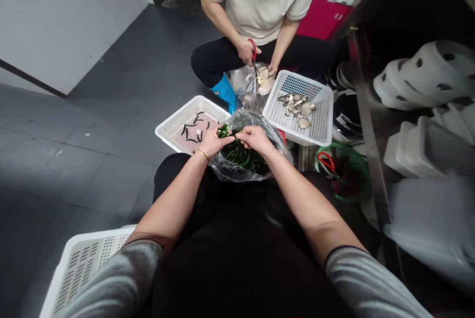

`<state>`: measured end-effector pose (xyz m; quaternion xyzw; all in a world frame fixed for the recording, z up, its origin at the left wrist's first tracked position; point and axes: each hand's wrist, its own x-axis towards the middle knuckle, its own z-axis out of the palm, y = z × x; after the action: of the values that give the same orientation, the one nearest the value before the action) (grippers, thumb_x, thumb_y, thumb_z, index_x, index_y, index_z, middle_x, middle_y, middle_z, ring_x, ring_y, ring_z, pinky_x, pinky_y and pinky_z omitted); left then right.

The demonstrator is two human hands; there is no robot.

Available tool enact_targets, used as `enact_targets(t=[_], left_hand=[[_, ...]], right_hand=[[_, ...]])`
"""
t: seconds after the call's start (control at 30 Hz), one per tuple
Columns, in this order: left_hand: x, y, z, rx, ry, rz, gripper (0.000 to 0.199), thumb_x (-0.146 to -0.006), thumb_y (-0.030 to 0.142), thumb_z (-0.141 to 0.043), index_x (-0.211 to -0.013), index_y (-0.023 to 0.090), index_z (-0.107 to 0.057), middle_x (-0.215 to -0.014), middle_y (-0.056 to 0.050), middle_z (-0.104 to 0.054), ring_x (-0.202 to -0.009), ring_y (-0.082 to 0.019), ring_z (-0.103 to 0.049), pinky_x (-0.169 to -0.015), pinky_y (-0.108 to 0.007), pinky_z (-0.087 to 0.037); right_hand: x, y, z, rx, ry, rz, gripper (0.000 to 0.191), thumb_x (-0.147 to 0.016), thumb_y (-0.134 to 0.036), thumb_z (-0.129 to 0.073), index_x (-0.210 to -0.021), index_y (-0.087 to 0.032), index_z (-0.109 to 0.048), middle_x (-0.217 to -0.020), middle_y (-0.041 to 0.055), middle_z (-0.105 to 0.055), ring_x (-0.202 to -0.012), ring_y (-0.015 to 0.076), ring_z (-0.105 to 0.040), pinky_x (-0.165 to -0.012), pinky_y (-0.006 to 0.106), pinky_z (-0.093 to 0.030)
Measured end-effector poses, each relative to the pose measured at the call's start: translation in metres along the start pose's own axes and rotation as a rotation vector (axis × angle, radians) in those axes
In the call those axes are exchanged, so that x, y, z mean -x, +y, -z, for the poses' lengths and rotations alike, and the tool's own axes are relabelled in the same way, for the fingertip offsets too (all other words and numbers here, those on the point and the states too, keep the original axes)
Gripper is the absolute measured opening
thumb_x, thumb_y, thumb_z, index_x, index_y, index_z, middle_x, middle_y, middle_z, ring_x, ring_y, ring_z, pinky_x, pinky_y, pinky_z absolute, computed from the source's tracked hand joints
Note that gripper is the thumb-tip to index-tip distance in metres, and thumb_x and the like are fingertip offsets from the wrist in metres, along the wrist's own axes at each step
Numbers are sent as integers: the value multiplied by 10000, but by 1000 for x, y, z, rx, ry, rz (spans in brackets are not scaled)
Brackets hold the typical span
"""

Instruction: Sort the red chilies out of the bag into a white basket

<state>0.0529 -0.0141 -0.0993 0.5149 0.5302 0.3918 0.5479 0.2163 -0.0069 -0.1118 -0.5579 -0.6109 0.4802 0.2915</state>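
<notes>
My left hand (216, 141) is closed round a small bunch of green stems (223, 130), their pale cut ends poking up past the thumb. Close beside it, my right hand (255, 139) pinches thumb and fingers together against the greens; what exactly lies in the pinch is too small to tell. Beneath both hands, a clear plastic bag (226, 172) gapes wide, filled with long dark leafy greens (247, 157). Just left of the bag stands a white perforated basket (168, 127) with several dark green strips (193, 130) on its bottom.
Opposite me a person (260, 6) holds red-handled scissors (253, 51) at a mushroom clump (264, 79). Sliced mushrooms (297, 105) lie in another white basket (326, 120). At right are a green basin (365, 172) with red-handled scissors (326, 160), and shelved white tubs (401, 150). Another basket (70, 253) sits lower left.
</notes>
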Motion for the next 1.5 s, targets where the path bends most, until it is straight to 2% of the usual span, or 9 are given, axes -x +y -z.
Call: enact_targets(t=[0.1,0.27,0.43,0.63,0.77,0.93,1.17,1.33,1.5], left_hand=[[-2,-1,-6,-124,-153,-22,318,-497,250,-827,-700,137,-611,-542,58,-536,-495,-71,-446,-507,-222,-380],[-4,-3,-11,-293,-143,-90,267,-532,248,-807,-583,152,-563,-519,56,-507,-514,-91,-451,-530,-244,-385],[0,-2,-13,-371,-87,-57,263,-486,160,-822,-533,167,-564,-492,35,-523,-492,-107,-453,-494,-249,-358],[6,8,-2,42,-139,134,373,-493,194,-855,-542,174,-486,-432,54,-432,-390,-77,-391,-391,-218,-286],[5,14,12,356,-150,150,442,-549,322,-853,-578,168,-440,-444,81,-361,-361,-30,-312,-353,-179,-202],[6,8,8,168,-128,156,397,-506,320,-863,-609,149,-519,-457,66,-428,-378,-39,-347,-353,-187,-223],[9,7,-8,-45,-190,3,320,-457,212,-850,-625,135,-589,-573,40,-566,-543,-73,-491,-518,-196,-395],[7,12,-10,89,-237,66,300,-534,253,-813,-684,140,-579,-583,9,-615,-405,-52,-412,-364,-191,-265],[4,11,-2,183,-212,82,250,-594,265,-771,-649,124,-571,-626,-40,-651,-363,-32,-383,-327,-185,-240]], right_hand=[[8,-4,18,-108,9,86,289,-837,-422,-579,-674,-194,-511,-561,-24,-573,-476,113,-519,-497,224,-395],[28,-10,8,511,294,350,203,-919,-307,-468,-802,-178,-572,-829,80,-645,-777,192,-585,-687,275,-423],[35,-7,-2,880,260,293,364,-1007,-307,-283,-949,-149,-605,-950,129,-623,-839,217,-574,-698,287,-394],[32,-6,8,1082,121,138,326,-991,-195,-289,-1120,-132,-582,-1058,161,-596,-892,243,-587,-688,311,-417],[42,-7,-8,1082,-78,313,342,-976,-207,-375,-1255,-262,-566,-1236,124,-539,-1001,239,-566,-706,299,-433],[33,-4,-20,1035,-346,419,250,-954,-314,-496,-1069,-229,-701,-1149,105,-613,-990,227,-587,-736,282,-427],[27,-14,48,736,-83,338,221,-938,-260,-520,-928,-147,-710,-943,87,-694,-857,189,-617,-790,279,-413],[41,-16,64,319,-370,301,306,-967,-336,-441,-943,-170,-697,-819,15,-676,-615,120,-586,-645,240,-434],[40,8,45,736,-209,221,268,-901,-316,-591,-1126,-193,-669,-1043,78,-629,-814,171,-626,-739,271,-453]])
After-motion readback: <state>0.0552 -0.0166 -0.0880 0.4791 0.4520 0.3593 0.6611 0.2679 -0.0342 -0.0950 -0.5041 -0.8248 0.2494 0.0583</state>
